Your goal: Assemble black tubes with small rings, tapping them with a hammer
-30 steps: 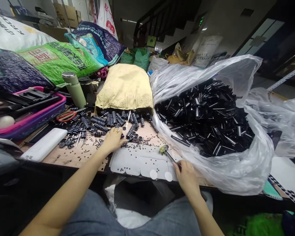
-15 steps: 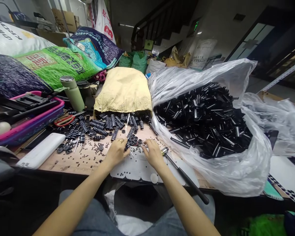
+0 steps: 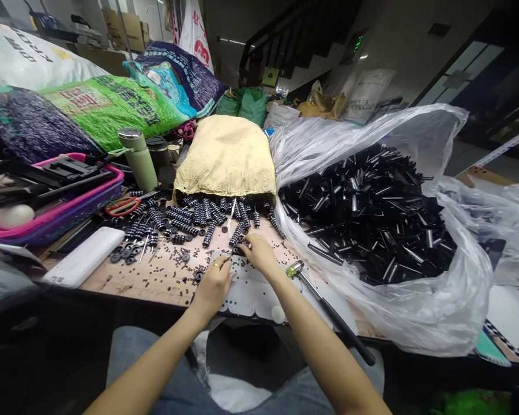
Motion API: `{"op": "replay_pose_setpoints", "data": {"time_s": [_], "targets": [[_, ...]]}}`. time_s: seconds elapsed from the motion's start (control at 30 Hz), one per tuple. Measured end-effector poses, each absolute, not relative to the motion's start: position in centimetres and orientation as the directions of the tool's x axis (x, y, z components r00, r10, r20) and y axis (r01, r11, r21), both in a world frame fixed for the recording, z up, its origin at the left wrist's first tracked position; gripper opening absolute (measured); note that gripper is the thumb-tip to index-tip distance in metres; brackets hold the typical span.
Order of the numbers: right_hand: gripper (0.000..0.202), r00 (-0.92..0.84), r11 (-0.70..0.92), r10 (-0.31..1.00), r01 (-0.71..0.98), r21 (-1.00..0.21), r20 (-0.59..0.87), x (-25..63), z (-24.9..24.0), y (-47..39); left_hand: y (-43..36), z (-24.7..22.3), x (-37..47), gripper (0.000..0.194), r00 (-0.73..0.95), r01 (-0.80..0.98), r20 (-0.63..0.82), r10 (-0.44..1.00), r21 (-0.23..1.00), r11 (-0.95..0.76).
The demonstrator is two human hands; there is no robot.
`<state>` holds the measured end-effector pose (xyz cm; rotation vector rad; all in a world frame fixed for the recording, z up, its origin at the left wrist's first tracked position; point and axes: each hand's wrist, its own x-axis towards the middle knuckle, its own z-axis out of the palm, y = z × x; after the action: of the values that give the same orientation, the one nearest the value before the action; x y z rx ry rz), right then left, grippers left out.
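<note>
My left hand [image 3: 213, 286], a ring on one finger, hangs low over the white sheet [image 3: 246, 294] near the table's front edge. Its fingers are curled together, and what they hold is hidden. Beyond it, my right hand [image 3: 260, 253] has thumb and fingertips drawn together at a small cluster of black discs [image 3: 237, 249]; I cannot make out which piece is between them. Ribbed black rollers [image 3: 209, 234] lie just behind the hands. Tiny dark rings [image 3: 160, 271] are scattered over the wooden tabletop [image 3: 132, 282]. Right of my right hand rests a black-handled hammer [image 3: 328, 305].
A yellow sack [image 3: 227, 153] spills rollers at the back. On the right, a clear plastic bag [image 3: 441, 323] holds many black parts [image 3: 372, 213]. To the left are a pink basket [image 3: 116, 176], red-handled scissors [image 3: 123, 206], a white power bank-like block [image 3: 86, 256] and a green flask [image 3: 138, 161].
My left hand has come back from the rollers toward the table's front edge. My right hand has moved slightly forward and left, onto the black discs. The whole view has shifted a little.
</note>
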<state>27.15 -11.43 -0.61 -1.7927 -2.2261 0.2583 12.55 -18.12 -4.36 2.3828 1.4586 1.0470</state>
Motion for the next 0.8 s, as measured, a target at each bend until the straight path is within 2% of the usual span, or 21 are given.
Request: {"op": "replay_pose_setpoints", "data": {"time_s": [0.17,0.27,0.37,0.47,0.53,0.6,0.7,0.8], "targets": [[0.015,-0.258,0.277,0.961,0.910,-0.310,0.101,27.4,-1.6,-12.7,-17.9,-3.2,11.6,0.027,0.212,0.644,0.418,0.884,0.620,-0.447],[0.021,-0.236,0.268,0.963,0.902,-0.339,0.133,27.0,-1.7,-13.4,-17.8,-2.0,8.7,0.025,0.107,0.629,0.340,0.934,0.705,-0.329],[0.031,-0.255,0.300,0.953,0.867,-0.398,0.164,25.9,-1.0,-14.5,-17.8,-0.4,5.9,0.025,-0.018,0.502,0.131,0.991,0.858,-0.104],[0.036,-0.329,0.407,0.913,0.755,-0.514,0.241,24.4,0.1,-15.7,-18.0,1.4,4.9,0.029,-0.034,0.196,-0.094,0.995,0.976,0.099],[0.039,-0.357,0.488,0.872,0.678,-0.549,0.334,23.6,0.7,-16.2,-18.1,2.5,5.0,0.029,0.004,-0.020,-0.211,0.977,0.977,0.211],[0.036,-0.391,0.567,0.822,0.630,-0.531,0.414,23.1,0.8,-16.5,-18.2,3.3,5.5,0.027,0.079,-0.170,-0.301,0.950,0.935,0.310],[0.022,-0.457,0.646,0.763,0.575,-0.502,0.458,22.9,0.1,-16.9,-17.9,3.7,6.2,0.024,0.187,-0.265,-0.368,0.911,0.874,0.407],[0.022,-0.428,0.593,0.805,0.590,-0.548,0.410,22.9,-0.8,-17.9,-17.5,3.0,7.0,0.032,0.176,-0.273,-0.403,0.898,0.857,0.438]]}}
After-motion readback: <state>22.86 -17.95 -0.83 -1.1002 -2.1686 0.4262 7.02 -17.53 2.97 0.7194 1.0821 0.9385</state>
